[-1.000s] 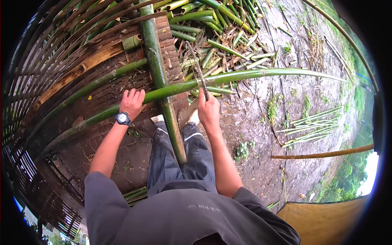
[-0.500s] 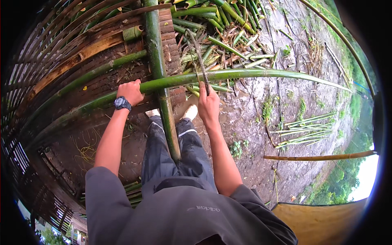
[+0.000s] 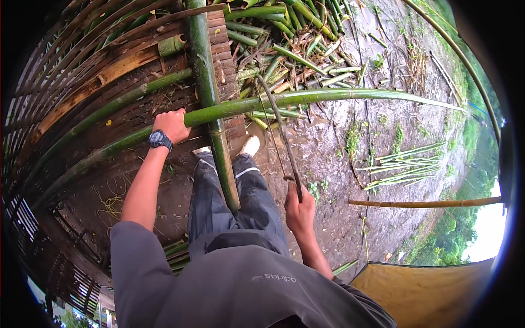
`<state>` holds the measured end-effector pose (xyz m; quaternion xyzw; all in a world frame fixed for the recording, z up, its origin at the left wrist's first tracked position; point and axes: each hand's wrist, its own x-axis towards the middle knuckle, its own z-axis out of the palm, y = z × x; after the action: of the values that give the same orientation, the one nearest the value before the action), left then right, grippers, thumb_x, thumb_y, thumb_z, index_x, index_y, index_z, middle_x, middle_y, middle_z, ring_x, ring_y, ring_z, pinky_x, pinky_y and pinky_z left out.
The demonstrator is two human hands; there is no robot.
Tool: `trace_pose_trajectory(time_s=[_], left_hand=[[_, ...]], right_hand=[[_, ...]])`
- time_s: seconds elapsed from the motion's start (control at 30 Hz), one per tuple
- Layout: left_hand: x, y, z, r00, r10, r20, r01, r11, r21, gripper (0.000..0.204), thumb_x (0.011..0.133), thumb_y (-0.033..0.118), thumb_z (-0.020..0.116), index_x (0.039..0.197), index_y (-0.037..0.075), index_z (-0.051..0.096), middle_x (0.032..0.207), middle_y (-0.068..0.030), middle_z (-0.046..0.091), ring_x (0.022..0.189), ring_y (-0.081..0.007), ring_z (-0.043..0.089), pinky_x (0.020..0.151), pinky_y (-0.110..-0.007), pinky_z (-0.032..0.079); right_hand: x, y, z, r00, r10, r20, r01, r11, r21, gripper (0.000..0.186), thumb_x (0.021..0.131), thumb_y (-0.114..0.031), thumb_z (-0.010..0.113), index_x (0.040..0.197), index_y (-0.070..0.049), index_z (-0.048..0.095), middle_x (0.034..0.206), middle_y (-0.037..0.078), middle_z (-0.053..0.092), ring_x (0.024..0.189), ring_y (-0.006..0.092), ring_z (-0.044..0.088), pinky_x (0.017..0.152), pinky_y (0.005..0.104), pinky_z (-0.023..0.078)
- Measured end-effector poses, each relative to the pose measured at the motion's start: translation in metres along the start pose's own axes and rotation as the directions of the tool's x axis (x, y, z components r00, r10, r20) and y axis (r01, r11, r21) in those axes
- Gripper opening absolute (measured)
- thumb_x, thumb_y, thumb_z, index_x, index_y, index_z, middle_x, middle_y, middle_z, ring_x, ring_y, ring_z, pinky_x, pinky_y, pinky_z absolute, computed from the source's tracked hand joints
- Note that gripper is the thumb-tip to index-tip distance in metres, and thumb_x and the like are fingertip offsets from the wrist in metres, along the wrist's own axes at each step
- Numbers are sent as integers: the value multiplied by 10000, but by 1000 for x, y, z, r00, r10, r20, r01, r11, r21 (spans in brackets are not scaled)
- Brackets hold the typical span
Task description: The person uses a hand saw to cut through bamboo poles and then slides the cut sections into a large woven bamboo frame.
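A long green bamboo pole [image 3: 322,95] runs crosswise in front of me, resting over a thicker upright-lying bamboo pole [image 3: 205,60]. My left hand [image 3: 170,126], with a watch on its wrist, is closed around the crosswise pole just left of the crossing. My right hand [image 3: 301,210] grips the near end of a bow saw [image 3: 281,128]. Its dark curved frame and thin blade lie across the crosswise pole, right of the crossing. How deep the blade sits in the bamboo cannot be made out.
Cut bamboo pieces [image 3: 295,60] lie heaped beyond the pole. Thin green strips [image 3: 404,165] lie on muddy ground at right. A slatted bamboo structure [image 3: 71,60] curves along the left. A brown pole [image 3: 426,203] and a tan tarp [image 3: 421,290] are at lower right.
My right hand has drawn the bow saw back toward my body across the bamboo pole. My left hand keeps its grip on the pole.
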<state>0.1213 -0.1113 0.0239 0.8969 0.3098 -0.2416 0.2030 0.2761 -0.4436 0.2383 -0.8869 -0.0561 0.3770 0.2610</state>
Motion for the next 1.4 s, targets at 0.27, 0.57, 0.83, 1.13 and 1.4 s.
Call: trace_pose_trajectory(time_s=[0.27, 0.57, 0.83, 1.13, 1.4], left_hand=[[5, 4, 2, 988, 145, -60, -144, 989, 14, 426, 797, 432, 807, 1032, 89, 711, 840, -185, 754, 811, -370, 746, 730, -477, 604], [25, -5, -24, 988, 124, 89, -113, 986, -120, 405, 774, 400, 779, 1001, 67, 750, 898, -202, 757, 892, -391, 733, 828, -490, 597], [8, -6, -12, 963, 160, 217, -120, 975, -188, 408, 738, 375, 767, 989, 54, 758, 956, -221, 757, 937, -405, 726, 885, -487, 593], [19, -19, -13, 930, 200, 309, -131, 964, -230, 403, 705, 362, 758, 942, 35, 753, 928, -230, 752, 904, -412, 726, 849, -484, 595], [24, -19, -12, 918, 208, 337, -133, 964, -232, 405, 706, 348, 757, 934, 13, 748, 910, -236, 748, 896, -413, 726, 854, -479, 592]], right_hand=[[142, -44, 74, 909, -377, -179, 373, 926, -62, 351, 1071, -274, 579, 937, 45, 641, 748, 282, 589, 632, 405, 577, 618, 441, 477], [153, -11, 82, 896, -414, -162, 434, 892, 124, 293, 1071, -264, 576, 999, 13, 640, 728, 230, 584, 620, 401, 558, 594, 438, 459], [132, 7, 83, 931, -355, -88, 358, 933, 30, 302, 1084, -279, 565, 1029, 3, 658, 729, 184, 588, 643, 315, 537, 632, 417, 461], [131, -29, 82, 940, -323, -110, 323, 946, -11, 329, 1086, -247, 541, 928, 32, 616, 684, 188, 535, 597, 275, 517, 595, 426, 435], [0, -1, 18, 995, -40, -87, 47, 995, 90, 392, 1079, -334, 578, 872, -14, 672, 607, -6, 510, 532, 74, 490, 481, 298, 379]])
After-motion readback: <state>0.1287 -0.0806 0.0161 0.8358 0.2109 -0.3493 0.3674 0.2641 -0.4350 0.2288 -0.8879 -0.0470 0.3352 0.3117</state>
